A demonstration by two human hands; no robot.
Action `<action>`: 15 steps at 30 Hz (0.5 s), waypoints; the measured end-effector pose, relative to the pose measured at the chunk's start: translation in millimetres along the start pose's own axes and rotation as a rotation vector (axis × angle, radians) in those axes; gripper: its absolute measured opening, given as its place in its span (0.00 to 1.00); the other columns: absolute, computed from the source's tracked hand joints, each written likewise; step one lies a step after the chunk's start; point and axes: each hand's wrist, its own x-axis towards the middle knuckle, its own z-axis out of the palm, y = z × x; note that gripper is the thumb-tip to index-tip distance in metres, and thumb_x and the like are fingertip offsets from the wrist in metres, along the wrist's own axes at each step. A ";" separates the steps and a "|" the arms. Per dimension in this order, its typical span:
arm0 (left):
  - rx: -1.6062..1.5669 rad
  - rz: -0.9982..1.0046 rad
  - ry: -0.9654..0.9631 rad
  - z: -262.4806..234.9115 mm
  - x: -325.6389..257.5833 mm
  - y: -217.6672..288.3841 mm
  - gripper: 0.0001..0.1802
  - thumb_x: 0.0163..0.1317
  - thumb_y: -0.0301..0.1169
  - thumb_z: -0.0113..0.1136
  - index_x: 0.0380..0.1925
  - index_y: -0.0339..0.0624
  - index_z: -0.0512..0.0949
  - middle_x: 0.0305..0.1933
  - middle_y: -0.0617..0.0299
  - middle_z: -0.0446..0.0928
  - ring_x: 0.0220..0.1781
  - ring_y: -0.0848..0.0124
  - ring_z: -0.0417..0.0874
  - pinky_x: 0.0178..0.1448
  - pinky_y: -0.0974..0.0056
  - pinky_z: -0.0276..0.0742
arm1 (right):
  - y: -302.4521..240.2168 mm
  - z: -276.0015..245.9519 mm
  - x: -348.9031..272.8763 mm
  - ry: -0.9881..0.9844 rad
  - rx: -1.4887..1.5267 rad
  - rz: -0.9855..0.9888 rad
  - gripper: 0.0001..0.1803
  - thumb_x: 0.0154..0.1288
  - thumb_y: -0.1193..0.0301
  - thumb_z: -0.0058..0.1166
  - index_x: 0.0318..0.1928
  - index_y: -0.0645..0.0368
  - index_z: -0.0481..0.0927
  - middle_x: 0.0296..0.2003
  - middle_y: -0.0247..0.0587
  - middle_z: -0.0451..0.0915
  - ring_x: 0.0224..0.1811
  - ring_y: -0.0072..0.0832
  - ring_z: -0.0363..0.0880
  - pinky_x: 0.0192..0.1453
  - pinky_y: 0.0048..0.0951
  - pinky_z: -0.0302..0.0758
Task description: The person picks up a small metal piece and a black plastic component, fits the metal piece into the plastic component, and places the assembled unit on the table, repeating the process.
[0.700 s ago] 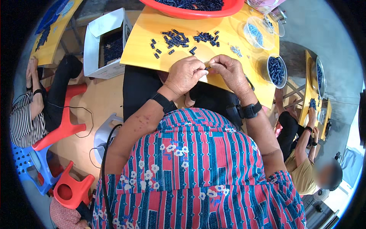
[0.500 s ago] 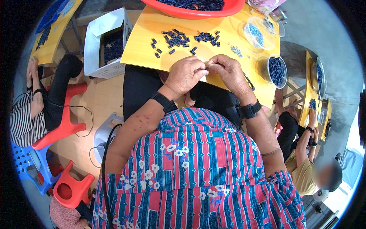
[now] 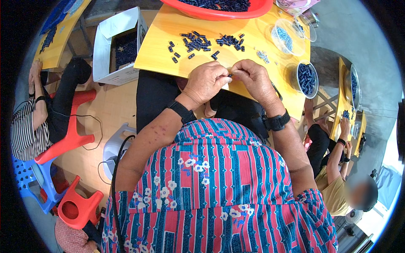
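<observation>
Piece (image 3: 230,76) between left hand (image 3: 205,80) and right hand (image 3: 254,81), near table (image 3: 158,48) edge.
Thumb and fingertips of both pinch it, mostly covering it; could slip and drop off the edge if either pinch loosens, piece being tiny.

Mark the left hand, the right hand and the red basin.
Left hand (image 3: 205,81), head view: back of hand.
Right hand (image 3: 255,81), head view: back of hand.
Red basin (image 3: 224,15), head view: near outer wall.
</observation>
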 end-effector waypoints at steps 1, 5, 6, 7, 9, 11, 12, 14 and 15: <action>-0.006 -0.001 0.006 0.1 -0.1 0.1 0.08 0.54 0.30 0.67 0.27 0.38 0.79 0.28 0.55 0.76 0.31 0.57 0.80 0.37 0.58 0.75 | -0.3 0.4 0.1 0.004 -0.011 -0.018 0.06 0.60 0.71 0.58 0.35 0.60 0.84 0.33 0.48 0.82 0.38 0.42 0.83 0.46 0.36 0.78; 0.001 -0.003 0.000 0.6 -0.3 -0.2 0.07 0.54 0.30 0.67 0.27 0.38 0.79 0.28 0.55 0.76 0.31 0.57 0.80 0.37 0.58 0.75 | -4.9 -0.7 0.3 0.005 -0.086 -0.059 0.06 0.60 0.71 0.58 0.35 0.60 0.84 0.33 0.48 0.82 0.38 0.43 0.82 0.46 0.37 0.78; 0.010 -0.006 0.003 0.9 -0.4 -0.2 0.07 0.54 0.30 0.67 0.27 0.38 0.79 0.28 0.55 0.76 0.31 0.57 0.80 0.37 0.58 0.75 | -6.1 -0.9 0.3 0.004 -0.086 -0.059 0.06 0.60 0.71 0.58 0.35 0.60 0.84 0.33 0.48 0.82 0.38 0.43 0.82 0.46 0.37 0.78; 0.018 -0.008 0.005 1.4 -0.2 -0.3 0.07 0.54 0.30 0.67 0.27 0.38 0.79 0.28 0.55 0.76 0.31 0.56 0.80 0.37 0.58 0.75 | -7.2 -1.3 0.3 0.004 -0.095 -0.060 0.06 0.60 0.71 0.58 0.35 0.60 0.84 0.33 0.48 0.82 0.38 0.44 0.82 0.46 0.37 0.78; 0.012 0.000 0.010 1.9 0.0 -0.7 0.07 0.54 0.30 0.67 0.27 0.38 0.79 0.28 0.55 0.76 0.32 0.56 0.80 0.37 0.58 0.75 | -7.5 -1.5 0.3 0.003 -0.104 -0.062 0.06 0.60 0.71 0.58 0.35 0.60 0.84 0.33 0.48 0.82 0.38 0.44 0.82 0.46 0.38 0.78; 0.006 0.007 0.015 2.3 0.1 -0.4 0.07 0.54 0.30 0.67 0.27 0.38 0.79 0.28 0.55 0.76 0.32 0.56 0.79 0.37 0.57 0.75 | -6.6 -1.9 -0.2 0.011 -0.106 -0.070 0.06 0.60 0.71 0.58 0.35 0.60 0.84 0.33 0.48 0.82 0.38 0.44 0.82 0.46 0.37 0.78; 0.006 0.009 0.015 2.3 0.2 -0.4 0.07 0.54 0.30 0.67 0.27 0.38 0.79 0.27 0.55 0.76 0.31 0.56 0.79 0.37 0.57 0.75 | -7.0 -2.0 -0.5 0.010 -0.106 -0.070 0.06 0.60 0.71 0.58 0.35 0.60 0.84 0.33 0.48 0.82 0.38 0.44 0.82 0.46 0.37 0.78; 0.006 0.010 0.016 2.1 0.3 -1.2 0.08 0.54 0.30 0.67 0.26 0.38 0.79 0.27 0.55 0.75 0.31 0.56 0.79 0.37 0.57 0.74 | -9.2 -2.6 -0.3 0.020 -0.112 -0.077 0.06 0.60 0.72 0.58 0.35 0.60 0.84 0.33 0.48 0.82 0.38 0.43 0.82 0.46 0.37 0.78; 0.001 0.005 0.011 2.1 0.1 -1.7 0.08 0.54 0.30 0.67 0.26 0.38 0.79 0.27 0.55 0.75 0.31 0.56 0.79 0.37 0.58 0.74 | -9.0 -2.6 0.0 0.019 -0.112 -0.078 0.06 0.60 0.72 0.58 0.35 0.60 0.84 0.33 0.48 0.82 0.38 0.43 0.82 0.46 0.37 0.78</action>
